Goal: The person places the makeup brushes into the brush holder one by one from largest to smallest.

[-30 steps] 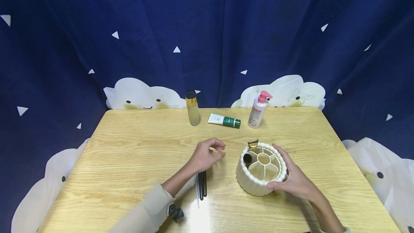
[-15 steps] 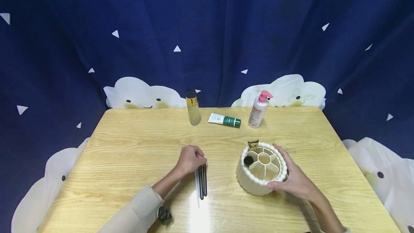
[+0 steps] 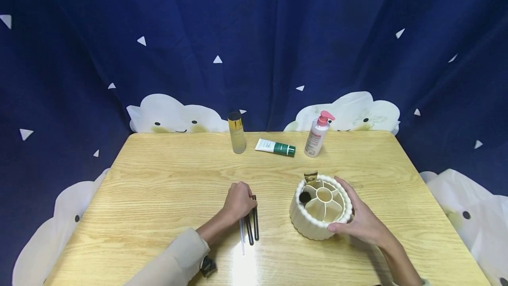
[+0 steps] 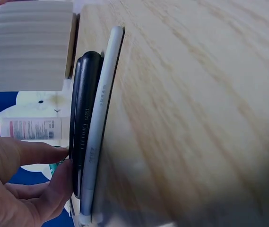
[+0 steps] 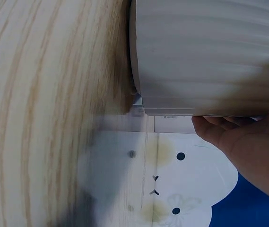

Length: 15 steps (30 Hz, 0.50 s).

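Note:
My left hand (image 3: 238, 201) pinches a slim black pen (image 3: 256, 228) between thumb and fingertips, just above the table. Beside it lie a second black pen (image 3: 249, 234) and a thin white pen (image 4: 96, 127); the hand hides their upper ends in the head view. My right hand (image 3: 360, 220) grips the right side of a round cream organizer (image 3: 303, 220) with ribbed walls, standing on the table. Its inside is split into petal-shaped compartments around a central ring. A dark brush head (image 3: 304, 197) and a gold-coloured item (image 3: 311, 177) stand in its left and back compartments.
Along the back of the wooden table (image 3: 166, 180) stand a gold-collared bottle (image 3: 237, 136) and a white pump bottle (image 3: 316, 138) with a pink top. A white and green tube (image 3: 275, 148) lies between them. A dark blue curtain (image 3: 178, 34) hangs behind.
My left hand has come down leftward onto the pens, and one black pen has shifted slightly right, away from the others. My right hand and the organizer have stayed in place.

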{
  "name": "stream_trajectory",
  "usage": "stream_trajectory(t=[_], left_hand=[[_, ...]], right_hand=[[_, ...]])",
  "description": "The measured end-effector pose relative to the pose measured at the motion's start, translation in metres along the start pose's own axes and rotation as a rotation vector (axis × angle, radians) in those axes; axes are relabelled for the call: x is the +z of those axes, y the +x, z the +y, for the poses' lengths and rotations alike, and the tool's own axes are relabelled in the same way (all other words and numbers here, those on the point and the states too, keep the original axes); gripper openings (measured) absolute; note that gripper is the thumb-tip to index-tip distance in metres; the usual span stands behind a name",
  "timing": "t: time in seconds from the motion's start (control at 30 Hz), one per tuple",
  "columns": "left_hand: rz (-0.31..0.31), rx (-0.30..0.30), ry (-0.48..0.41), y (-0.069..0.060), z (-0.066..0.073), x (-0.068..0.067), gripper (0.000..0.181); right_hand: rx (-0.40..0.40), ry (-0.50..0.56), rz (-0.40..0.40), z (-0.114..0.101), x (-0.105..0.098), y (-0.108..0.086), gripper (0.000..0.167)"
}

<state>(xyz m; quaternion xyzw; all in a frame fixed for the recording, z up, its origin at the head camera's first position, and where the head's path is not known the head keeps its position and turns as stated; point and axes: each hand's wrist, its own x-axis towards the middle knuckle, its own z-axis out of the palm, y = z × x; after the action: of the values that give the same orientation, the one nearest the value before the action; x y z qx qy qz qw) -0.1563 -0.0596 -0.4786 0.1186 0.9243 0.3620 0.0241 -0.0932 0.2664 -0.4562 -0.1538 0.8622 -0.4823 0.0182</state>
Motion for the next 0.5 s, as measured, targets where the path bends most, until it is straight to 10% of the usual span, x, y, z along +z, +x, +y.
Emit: stream_trajectory(t=[0.5], left_hand=[[-0.05,-0.037,0.089,0.01,0.012,0.011,0.049]], right_hand=[[0.008,0.015,-0.002,0.0,0.001,-0.001,0.116]])
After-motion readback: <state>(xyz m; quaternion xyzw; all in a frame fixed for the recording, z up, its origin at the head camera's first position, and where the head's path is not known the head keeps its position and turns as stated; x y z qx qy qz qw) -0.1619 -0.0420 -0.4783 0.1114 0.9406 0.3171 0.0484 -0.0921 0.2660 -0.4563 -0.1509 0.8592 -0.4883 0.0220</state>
